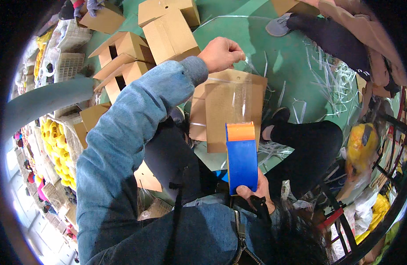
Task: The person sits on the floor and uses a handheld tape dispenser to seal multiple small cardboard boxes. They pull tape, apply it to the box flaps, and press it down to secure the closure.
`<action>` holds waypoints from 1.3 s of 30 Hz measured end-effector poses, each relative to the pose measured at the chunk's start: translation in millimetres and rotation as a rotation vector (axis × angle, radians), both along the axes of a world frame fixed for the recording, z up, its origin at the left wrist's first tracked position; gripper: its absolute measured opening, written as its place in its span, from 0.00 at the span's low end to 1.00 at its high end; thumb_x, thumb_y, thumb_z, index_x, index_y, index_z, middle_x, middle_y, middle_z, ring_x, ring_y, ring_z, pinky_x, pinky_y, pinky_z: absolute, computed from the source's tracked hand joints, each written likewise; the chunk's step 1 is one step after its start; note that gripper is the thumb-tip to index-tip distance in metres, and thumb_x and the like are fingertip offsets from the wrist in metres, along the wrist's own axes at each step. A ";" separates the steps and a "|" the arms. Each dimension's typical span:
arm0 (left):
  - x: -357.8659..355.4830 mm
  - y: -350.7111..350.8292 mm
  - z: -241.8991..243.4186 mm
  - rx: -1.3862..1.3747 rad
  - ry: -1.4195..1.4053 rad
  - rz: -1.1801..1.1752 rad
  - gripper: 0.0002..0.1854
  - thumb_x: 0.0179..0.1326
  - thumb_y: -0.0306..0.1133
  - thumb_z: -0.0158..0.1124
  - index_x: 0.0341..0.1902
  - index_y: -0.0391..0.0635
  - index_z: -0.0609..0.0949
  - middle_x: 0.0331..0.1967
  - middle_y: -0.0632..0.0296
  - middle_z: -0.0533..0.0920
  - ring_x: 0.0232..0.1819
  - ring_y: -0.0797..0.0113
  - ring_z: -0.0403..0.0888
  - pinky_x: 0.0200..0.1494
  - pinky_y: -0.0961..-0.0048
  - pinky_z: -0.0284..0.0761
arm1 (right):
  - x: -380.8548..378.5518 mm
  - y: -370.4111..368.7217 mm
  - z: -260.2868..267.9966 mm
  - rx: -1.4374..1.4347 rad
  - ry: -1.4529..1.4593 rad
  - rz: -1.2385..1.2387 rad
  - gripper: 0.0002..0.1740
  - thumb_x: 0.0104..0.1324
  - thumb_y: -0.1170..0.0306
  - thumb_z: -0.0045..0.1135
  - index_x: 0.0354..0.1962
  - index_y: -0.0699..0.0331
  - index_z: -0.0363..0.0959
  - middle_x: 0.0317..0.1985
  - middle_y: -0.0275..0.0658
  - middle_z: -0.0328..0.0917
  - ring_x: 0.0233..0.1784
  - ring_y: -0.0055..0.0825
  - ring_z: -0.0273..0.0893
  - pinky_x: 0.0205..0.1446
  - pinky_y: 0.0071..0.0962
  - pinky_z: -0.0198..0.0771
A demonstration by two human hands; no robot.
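My right hand (261, 193) grips a blue tape dispenser (242, 165) with an orange front edge, held close to my lap. From that edge a strip of clear packing tape (243, 99) runs out over flat cardboard (220, 112). Beyond the far end of this strip, my left hand (223, 54) has thumb and fingertips pinched together, with clear film at the tips. The cardboard pieces lie overlapping between my feet, and a pale strap (198, 124) crosses the lower one.
Cardboard boxes (167, 34) stand ahead and to the left, some with raised flaps. Tangled clear strapping (344, 86) litters the green floor (289, 66). Another person's leg (326, 39) is at upper right. Gloved hands (92, 6) touch a box at upper left. Yellow netted goods (57, 149) are at left.
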State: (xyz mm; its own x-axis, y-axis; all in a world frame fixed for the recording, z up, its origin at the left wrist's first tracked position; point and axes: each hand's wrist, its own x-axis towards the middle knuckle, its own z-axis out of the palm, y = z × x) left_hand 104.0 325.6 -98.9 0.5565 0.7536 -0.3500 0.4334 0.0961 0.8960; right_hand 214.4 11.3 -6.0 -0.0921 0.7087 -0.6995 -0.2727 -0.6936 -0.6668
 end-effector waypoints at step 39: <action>1.2 45.4 -58.7 -0.243 0.055 0.027 0.12 0.55 0.34 0.63 0.30 0.34 0.82 0.20 0.62 0.78 0.20 0.76 0.74 0.25 0.77 0.73 | -1.0 67.6 1.4 -0.499 0.063 -0.065 0.47 0.46 0.53 0.71 0.59 0.65 0.58 0.50 0.41 0.71 0.54 0.31 0.70 0.59 0.33 0.65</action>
State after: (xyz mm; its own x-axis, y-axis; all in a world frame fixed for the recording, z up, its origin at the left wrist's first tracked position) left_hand 105.2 371.0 -157.6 0.5125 0.6577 -0.5520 0.4757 0.3177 0.8202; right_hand 213.4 78.9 -4.6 -0.1122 0.2952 -0.9488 -0.3547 -0.9038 -0.2393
